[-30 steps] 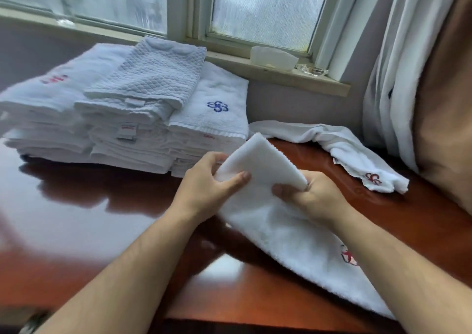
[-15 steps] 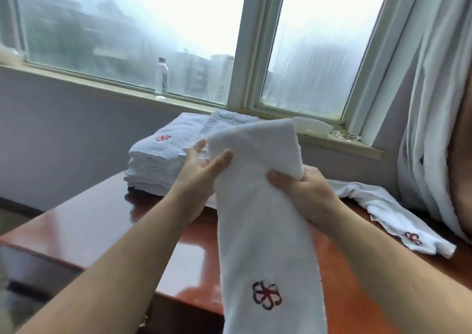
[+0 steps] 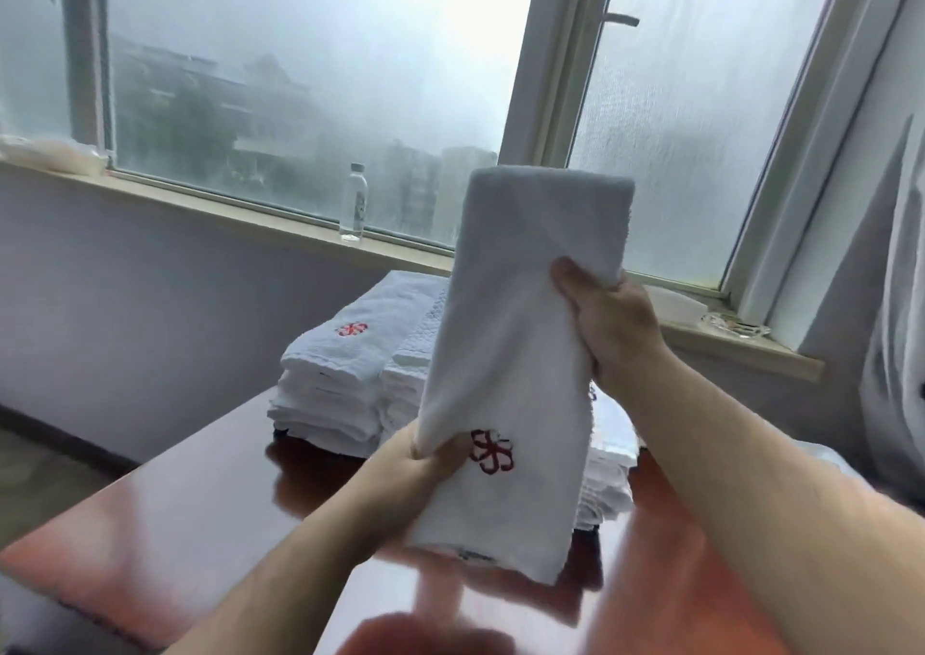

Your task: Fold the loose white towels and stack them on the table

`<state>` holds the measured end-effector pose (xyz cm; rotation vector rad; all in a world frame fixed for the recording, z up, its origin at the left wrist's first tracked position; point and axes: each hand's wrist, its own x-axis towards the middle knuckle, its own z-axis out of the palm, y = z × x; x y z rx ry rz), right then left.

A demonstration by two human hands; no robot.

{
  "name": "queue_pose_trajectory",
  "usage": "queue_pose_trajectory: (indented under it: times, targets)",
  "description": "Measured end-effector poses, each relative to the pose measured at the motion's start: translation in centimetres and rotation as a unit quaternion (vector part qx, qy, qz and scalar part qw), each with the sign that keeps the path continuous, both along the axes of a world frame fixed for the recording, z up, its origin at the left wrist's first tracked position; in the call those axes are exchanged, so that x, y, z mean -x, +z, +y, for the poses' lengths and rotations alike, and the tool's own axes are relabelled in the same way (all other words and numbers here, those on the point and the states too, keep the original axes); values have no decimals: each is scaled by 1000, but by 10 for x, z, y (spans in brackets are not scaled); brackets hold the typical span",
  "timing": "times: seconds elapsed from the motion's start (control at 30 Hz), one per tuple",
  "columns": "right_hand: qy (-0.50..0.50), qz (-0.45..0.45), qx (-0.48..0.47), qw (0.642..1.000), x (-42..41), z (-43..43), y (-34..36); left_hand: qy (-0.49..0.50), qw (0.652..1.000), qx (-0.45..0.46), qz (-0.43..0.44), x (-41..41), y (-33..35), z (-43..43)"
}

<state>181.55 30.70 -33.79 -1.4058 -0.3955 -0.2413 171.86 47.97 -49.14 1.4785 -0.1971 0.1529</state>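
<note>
I hold a white towel [image 3: 520, 354] with a red flower emblem upright in the air above the table, folded into a long narrow strip. My right hand [image 3: 608, 326] grips its right edge near the top, thumb in front. My left hand [image 3: 425, 469] pinches its left edge lower down, beside the emblem. Behind the towel, a stack of folded white towels [image 3: 335, 379] sits on the red-brown wooden table [image 3: 200, 519]; its right part is hidden by the held towel.
A clear plastic bottle [image 3: 354, 202] stands on the window sill [image 3: 240, 208]. A small glass dish [image 3: 735, 325] lies on the sill at the right. A white curtain [image 3: 896, 304] hangs at the far right. The table's left edge drops to the floor.
The towel was lifted off the table and held up. My left hand slid down from its top corner to its lower left edge, and my right hand has risen. The camera tilted up.
</note>
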Motion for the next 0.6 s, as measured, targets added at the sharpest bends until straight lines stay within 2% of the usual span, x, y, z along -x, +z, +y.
queue_pose_trajectory:
  times: [0.1,0.2,0.37,0.43,0.47,0.53,0.57,0.6]
  targets:
    - [1,2,3,1000,-34,16,20,51,996,-61,-31,-23,26,15]
    - [13,15,-11,1000,-76,33,38,88,991,-96,-21,-54,57,33]
    - [-4,70,-20,997,-169,54,50,47,995,-80,47,-116,105,66]
    - [-13,106,36,994,-212,62,35,63,988,-101,97,-142,104,73]
    - [-10,125,89,988,-233,64,17,99,974,-160,127,-153,98,75]
    - [-18,167,220,961,-266,67,-25,175,919,-302,181,-169,81,77]
    - [-39,172,261,949,-278,67,-42,197,904,-328,188,-174,73,78]
    - [-65,160,270,947,-289,66,-54,205,906,-321,186,-177,69,80]
